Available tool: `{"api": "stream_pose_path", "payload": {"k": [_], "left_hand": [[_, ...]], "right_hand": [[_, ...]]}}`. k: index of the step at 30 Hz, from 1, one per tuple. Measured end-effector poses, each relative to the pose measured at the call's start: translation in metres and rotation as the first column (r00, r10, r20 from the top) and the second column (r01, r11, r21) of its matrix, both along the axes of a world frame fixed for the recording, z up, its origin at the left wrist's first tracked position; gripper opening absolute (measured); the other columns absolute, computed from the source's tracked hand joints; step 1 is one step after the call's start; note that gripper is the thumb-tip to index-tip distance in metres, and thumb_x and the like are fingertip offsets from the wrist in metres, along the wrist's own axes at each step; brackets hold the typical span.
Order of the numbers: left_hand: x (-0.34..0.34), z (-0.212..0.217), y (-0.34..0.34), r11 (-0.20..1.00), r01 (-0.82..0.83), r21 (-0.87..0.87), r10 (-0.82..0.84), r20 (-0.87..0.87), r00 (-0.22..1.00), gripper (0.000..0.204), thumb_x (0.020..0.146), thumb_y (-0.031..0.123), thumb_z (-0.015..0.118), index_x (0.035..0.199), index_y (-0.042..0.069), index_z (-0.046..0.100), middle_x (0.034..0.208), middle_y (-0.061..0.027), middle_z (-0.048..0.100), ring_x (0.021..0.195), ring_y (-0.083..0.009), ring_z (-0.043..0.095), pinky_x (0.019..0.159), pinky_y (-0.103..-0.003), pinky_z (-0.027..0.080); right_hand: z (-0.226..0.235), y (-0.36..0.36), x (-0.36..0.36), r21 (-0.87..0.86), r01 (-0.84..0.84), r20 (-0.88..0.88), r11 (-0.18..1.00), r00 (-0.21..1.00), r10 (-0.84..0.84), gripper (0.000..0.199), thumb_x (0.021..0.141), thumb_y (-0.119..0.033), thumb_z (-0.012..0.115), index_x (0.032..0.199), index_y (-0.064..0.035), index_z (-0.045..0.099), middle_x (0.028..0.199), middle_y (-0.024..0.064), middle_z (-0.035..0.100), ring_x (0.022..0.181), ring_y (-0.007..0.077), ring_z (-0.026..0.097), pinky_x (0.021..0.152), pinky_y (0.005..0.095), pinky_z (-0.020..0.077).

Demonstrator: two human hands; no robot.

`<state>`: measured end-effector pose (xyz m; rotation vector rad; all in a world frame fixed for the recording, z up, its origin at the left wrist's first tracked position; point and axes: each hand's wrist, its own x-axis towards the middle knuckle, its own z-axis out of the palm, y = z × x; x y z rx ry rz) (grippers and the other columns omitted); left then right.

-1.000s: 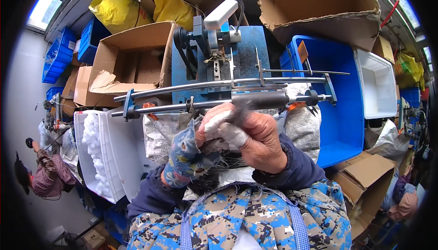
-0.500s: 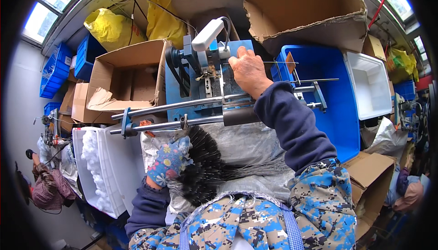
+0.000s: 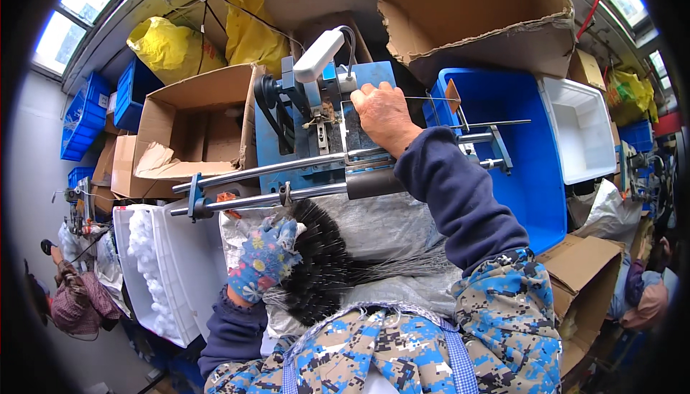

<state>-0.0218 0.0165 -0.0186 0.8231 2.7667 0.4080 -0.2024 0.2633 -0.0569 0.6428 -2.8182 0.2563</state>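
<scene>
Wires with black bristled heads [image 3: 316, 264] are bunched at the lower centre of the frame, their thin pale shafts fanned rightward over a whitish sheet [image 3: 392, 214]. The bunch is touched by the gloved left hand [image 3: 264, 259]; whether it is firmly gripped cannot be told, and if slackly held, loose shafts could be tangled or spilled. At upper centre, the bare right hand [image 3: 388, 117] is set over the blue machine [image 3: 302, 142], fingers bent; what is gripped, if anything, is hidden. Fingertips might be nipped were the mechanism driven, and the dark sleeve [image 3: 463, 200], laid across the metal rails [image 3: 248, 202], could be snagged.
</scene>
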Motion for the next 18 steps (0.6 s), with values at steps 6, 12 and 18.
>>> {"api": "stream_pose_path", "payload": {"k": [6,12,18], "left_hand": [[-0.001,0.002,0.010,0.994,-0.094,0.055,0.092,0.025,0.995,0.062,0.061,0.012,0.068,0.120,0.006,0.048,0.109,-0.0205,0.055,0.100,-0.0379,0.054,0.083,-0.045,0.047],[0.004,0.019,-0.005,0.968,-0.112,0.225,0.180,-0.310,0.934,0.062,0.070,0.008,0.066,0.127,0.013,0.042,0.108,-0.0181,0.056,0.089,-0.0324,0.059,0.072,-0.039,0.050],[0.020,0.065,-0.023,0.497,-0.200,0.844,0.571,-0.145,0.808,0.064,0.082,-0.003,0.055,0.136,0.012,0.024,0.094,-0.0154,0.059,0.058,-0.0144,0.057,0.050,-0.025,0.047]], "right_hand": [[-0.006,0.001,-0.005,-0.103,-0.054,0.017,0.993,0.998,0.056,0.012,0.076,-0.010,0.050,0.082,-0.0075,0.060,0.082,0.0101,0.061,0.079,0.0303,0.056,0.068,0.0413,0.0422],[-0.004,0.003,-0.004,-0.023,0.060,0.061,0.998,0.996,-0.058,0.014,0.077,-0.015,0.055,0.087,-0.0100,0.064,0.092,0.0077,0.060,0.093,0.0265,0.051,0.078,0.0429,0.0356],[0.001,0.035,0.034,-0.054,0.030,-0.079,0.998,0.996,-0.034,0.050,0.069,-0.031,0.068,0.104,0.0031,0.056,0.123,0.0177,0.035,0.107,0.0314,0.039,0.082,0.0439,0.0353]]}}
